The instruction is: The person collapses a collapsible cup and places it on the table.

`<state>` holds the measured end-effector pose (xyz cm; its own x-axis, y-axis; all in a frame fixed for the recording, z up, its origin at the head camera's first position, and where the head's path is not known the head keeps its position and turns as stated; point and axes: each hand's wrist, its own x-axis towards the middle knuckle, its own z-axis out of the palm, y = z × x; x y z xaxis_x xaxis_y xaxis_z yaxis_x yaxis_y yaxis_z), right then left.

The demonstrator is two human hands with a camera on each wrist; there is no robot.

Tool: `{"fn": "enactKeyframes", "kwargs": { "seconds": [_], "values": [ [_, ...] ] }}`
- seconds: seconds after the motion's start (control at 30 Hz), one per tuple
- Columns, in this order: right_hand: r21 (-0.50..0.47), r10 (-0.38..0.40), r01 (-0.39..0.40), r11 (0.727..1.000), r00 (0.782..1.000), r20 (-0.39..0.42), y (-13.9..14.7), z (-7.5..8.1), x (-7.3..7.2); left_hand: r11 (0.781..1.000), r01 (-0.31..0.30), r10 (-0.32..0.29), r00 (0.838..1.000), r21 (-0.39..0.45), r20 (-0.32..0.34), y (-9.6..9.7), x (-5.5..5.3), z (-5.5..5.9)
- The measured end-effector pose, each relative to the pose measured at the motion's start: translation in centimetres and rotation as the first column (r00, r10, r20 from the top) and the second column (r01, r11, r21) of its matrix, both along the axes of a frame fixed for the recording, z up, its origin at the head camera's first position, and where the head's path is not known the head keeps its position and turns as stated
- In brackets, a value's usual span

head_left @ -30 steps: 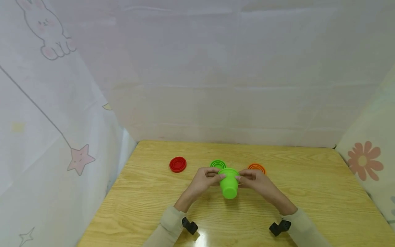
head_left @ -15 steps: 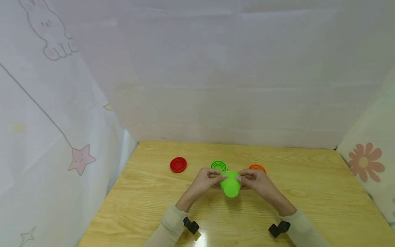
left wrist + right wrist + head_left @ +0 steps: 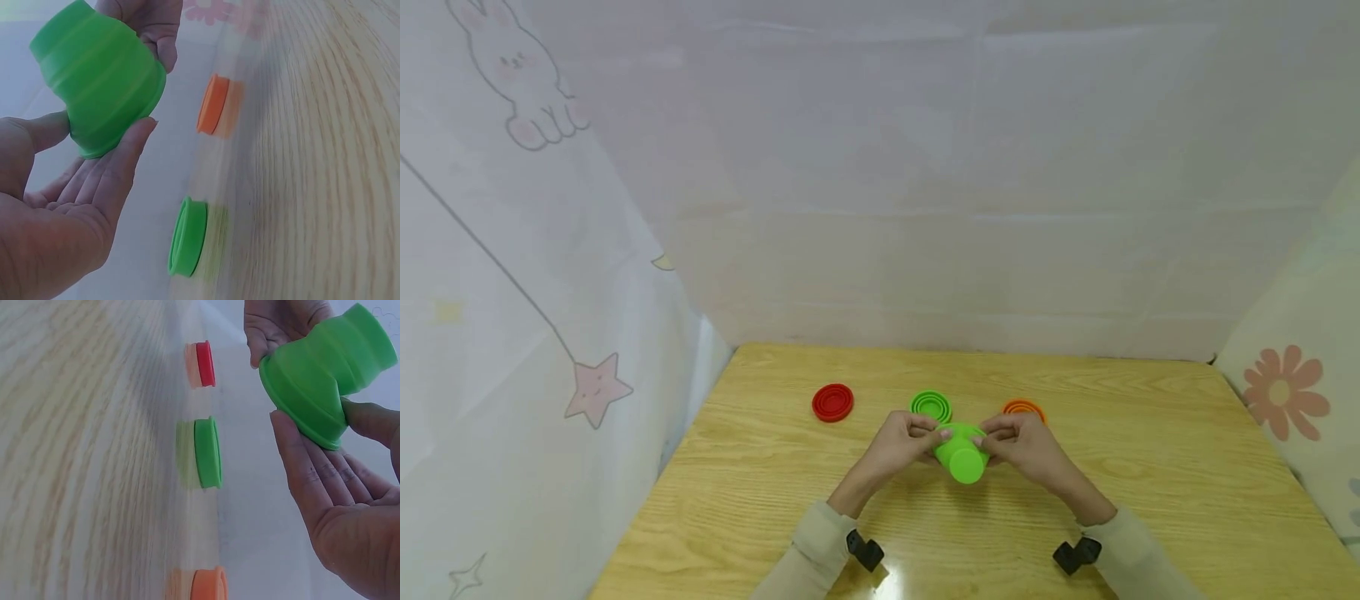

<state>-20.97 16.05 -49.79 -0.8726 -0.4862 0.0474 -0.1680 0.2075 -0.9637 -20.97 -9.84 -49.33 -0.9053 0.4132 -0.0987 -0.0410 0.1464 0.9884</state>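
Note:
Above the table, a light-green collapsible cup (image 3: 966,464) is held by both hands, its base tipped toward me in the head view. My left hand (image 3: 892,450) pinches the rim side, thumb on the wall and fingers beneath the rim. On the opposite side my right hand (image 3: 1028,452) grips it the same way. The wrist views show the cup's stepped wall (image 3: 100,75) extended, with dents where the thumbs press (image 3: 340,394). Behind the hands a flattened green collapsible cup (image 3: 931,406) lies on the table.
A flattened red cup (image 3: 832,402) lies at the left, and an orange one (image 3: 1024,410) sits just behind my right hand, partly covered by it. The wooden table (image 3: 737,500) ends at a pale curtain (image 3: 970,208) behind; printed curtains hang at both sides.
The held cup has tilted so that its base faces me more and its wall looks shorter. Both hands keep their hold and have barely shifted. The cups on the table stay put.

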Motion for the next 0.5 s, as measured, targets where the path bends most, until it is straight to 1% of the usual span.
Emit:
{"fn": "enactKeyframes", "kwargs": {
  "seconds": [0.1,0.23,0.37,0.43,0.5],
  "values": [
    [0.026,-0.001,0.001,1.0,1.0,-0.024,-0.15,-0.06,0.08,1.0,-0.002,0.002,1.0,-0.008,0.004,-0.05,0.11,-0.04],
    [0.052,-0.004,0.006,0.999,0.999,-0.037,-0.34,0.13,0.22,1.0,0.022,-0.022,1.0,0.002,0.003,-0.17,0.31,-0.07],
    [0.059,-0.008,0.011,0.998,0.999,-0.042,-0.48,0.15,0.14,0.998,0.065,-0.065,0.997,0.006,-0.029,-0.24,0.41,-0.17],
    [0.059,-0.005,0.007,0.998,0.999,-0.038,-0.57,0.06,0.09,0.997,0.078,-0.078,0.996,-0.004,-0.049,-0.29,0.37,-0.27],
    [0.048,0.006,-0.005,0.999,1.0,-0.023,-0.63,0.05,0.05,0.997,0.077,-0.077,0.995,-0.011,-0.06,-0.37,0.33,-0.26]
  ]
}}
